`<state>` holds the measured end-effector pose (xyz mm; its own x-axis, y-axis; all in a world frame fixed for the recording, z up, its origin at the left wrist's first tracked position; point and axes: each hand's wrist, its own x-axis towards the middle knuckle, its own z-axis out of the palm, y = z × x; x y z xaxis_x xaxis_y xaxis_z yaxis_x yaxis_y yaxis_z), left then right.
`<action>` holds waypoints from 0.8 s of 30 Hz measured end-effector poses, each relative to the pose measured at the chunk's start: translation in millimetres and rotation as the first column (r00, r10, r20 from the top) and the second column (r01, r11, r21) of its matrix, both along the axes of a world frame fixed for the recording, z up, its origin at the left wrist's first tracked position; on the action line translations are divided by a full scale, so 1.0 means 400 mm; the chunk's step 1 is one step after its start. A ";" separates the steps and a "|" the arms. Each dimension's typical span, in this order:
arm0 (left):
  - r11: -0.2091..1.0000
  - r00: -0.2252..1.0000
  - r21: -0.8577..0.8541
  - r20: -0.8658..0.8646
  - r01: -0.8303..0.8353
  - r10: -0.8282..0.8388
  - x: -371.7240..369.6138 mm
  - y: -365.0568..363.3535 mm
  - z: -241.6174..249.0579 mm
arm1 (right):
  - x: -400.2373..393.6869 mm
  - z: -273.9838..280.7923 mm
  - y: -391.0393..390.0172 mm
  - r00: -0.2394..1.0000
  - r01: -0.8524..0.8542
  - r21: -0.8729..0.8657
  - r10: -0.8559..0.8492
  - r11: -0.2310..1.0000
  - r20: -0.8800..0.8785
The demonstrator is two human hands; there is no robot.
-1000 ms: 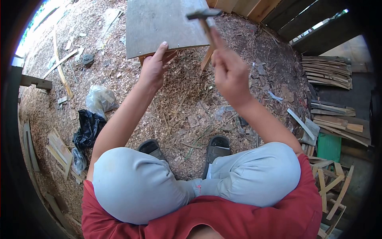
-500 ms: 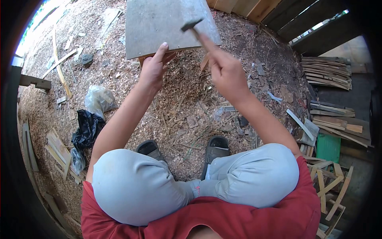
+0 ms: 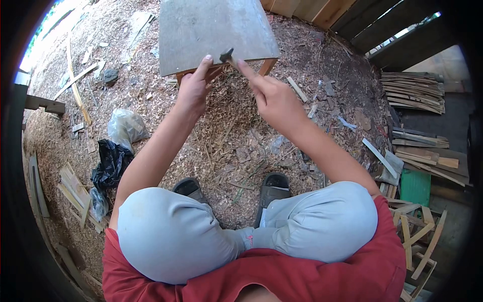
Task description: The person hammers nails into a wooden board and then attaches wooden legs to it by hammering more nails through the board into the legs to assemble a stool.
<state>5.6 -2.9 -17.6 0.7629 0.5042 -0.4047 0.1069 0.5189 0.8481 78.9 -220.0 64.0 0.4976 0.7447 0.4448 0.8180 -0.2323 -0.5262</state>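
A grey board rests on a wooden frame with short legs, like a small table, at the top of the view. My left hand grips the board's near edge, thumb on top and fingers curled underneath, partly hidden. In my right hand is a hammer, held by its handle with the index finger stretched along it. The hammer's head is down at the near edge, just right of my left thumb. Small nail heads show along that edge; whether one lies under the hammer is hidden.
Wood shavings cover the ground. To the left lie a clear plastic bag, a black bag and wood strips. Stacked slats and a green panel are at right. A plank wall stands at upper right.
The hammer has swung down and to the left, from raised above the board to its near edge. My right hand moved with it; my left hand stayed in place.
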 end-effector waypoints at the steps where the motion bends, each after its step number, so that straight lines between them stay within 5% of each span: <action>1: 1.000 1.000 0.010 0.003 0.022 -0.022 -0.002 0.000 -0.008 | 0.002 -0.003 -0.002 0.999 0.005 -0.090 -0.008 0.996 -0.039; 2: 1.000 1.000 0.008 0.002 0.023 -0.023 0.000 -0.002 -0.016 | 0.005 -0.006 -0.003 0.997 0.005 -0.180 -0.019 0.984 -0.076; 7: 1.000 1.000 -0.006 -0.022 -0.015 0.015 -0.004 -0.009 0.009 | 0.003 0.054 -0.001 0.995 0.077 0.241 -0.059 0.967 -0.083; 11: 1.000 0.999 -0.014 -0.042 0.006 -0.006 0.000 -0.007 0.007 | 0.005 -0.033 -0.021 0.999 -0.019 -0.189 0.011 0.982 -0.043; 12: 1.000 1.000 -0.009 -0.028 -0.006 0.006 0.002 -0.009 0.006 | 0.003 0.001 -0.015 0.999 -0.019 -0.190 0.011 0.982 -0.043; 14: 1.000 1.000 -0.007 -0.025 -0.019 0.019 -0.008 -0.016 0.005 | -0.008 0.048 -0.005 0.986 0.042 0.103 -0.025 0.994 -0.162; 18: 1.000 1.000 -0.022 -0.018 -0.019 0.019 -0.003 -0.012 0.005 | -0.003 0.012 -0.009 0.997 0.081 0.184 -0.075 0.980 -0.036; 20: 0.999 1.000 -0.033 -0.020 -0.009 0.008 0.000 -0.010 0.006 | 0.002 -0.037 -0.017 1.000 -0.007 -0.201 0.006 0.980 -0.008; 22: 0.999 0.999 -0.040 -0.011 -0.033 0.033 -0.001 -0.018 0.012 | 0.004 0.023 -0.014 0.998 -0.010 -0.198 -0.003 0.980 -0.064; 24: 0.999 1.000 -0.039 -0.013 -0.026 0.025 -0.007 -0.016 0.003 | 0.009 0.081 -0.007 0.994 0.067 0.114 -0.056 0.991 -0.094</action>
<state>2.8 -9.3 -16.4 0.7448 0.5071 -0.4338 0.1034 0.5545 0.8257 82.7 -222.9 96.3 0.5826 0.6573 0.4780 0.7522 -0.2134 -0.6234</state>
